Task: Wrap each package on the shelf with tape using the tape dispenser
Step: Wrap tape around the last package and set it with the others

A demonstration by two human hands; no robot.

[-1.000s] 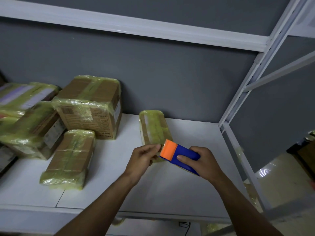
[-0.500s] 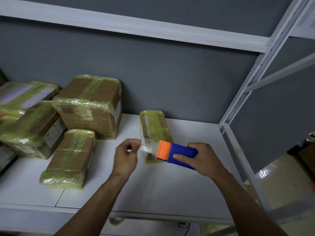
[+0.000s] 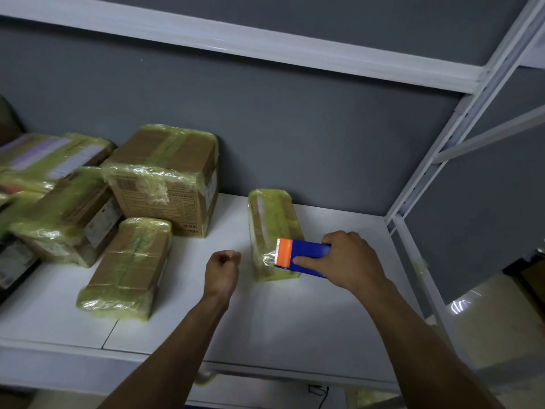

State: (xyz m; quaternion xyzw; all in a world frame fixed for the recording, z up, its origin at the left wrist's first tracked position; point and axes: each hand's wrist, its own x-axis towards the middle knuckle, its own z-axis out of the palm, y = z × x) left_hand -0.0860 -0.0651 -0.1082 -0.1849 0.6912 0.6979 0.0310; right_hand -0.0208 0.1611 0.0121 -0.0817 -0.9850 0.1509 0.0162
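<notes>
Shelf (image 3: pixel 295 320), white. Wrapped packages (image 3: pixel 153 184) clustered at left; narrow package (image 3: pixel 269 219) apart, centre-right. Right hand (image 3: pixel 351 261) gripping tape dispenser (image 3: pixel 308 255), held against narrow package's near end. Left hand (image 3: pixel 222 268) fisted, empty, near that package.

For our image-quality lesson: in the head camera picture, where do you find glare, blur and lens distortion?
Head view: glare glints on the wrap of the large box and on the loose tape at the tape dispenser; the packages at the left edge are smeared by blur; the shelf upright leans steeply, a wide-angle effect; lighting is dim overall.
</notes>
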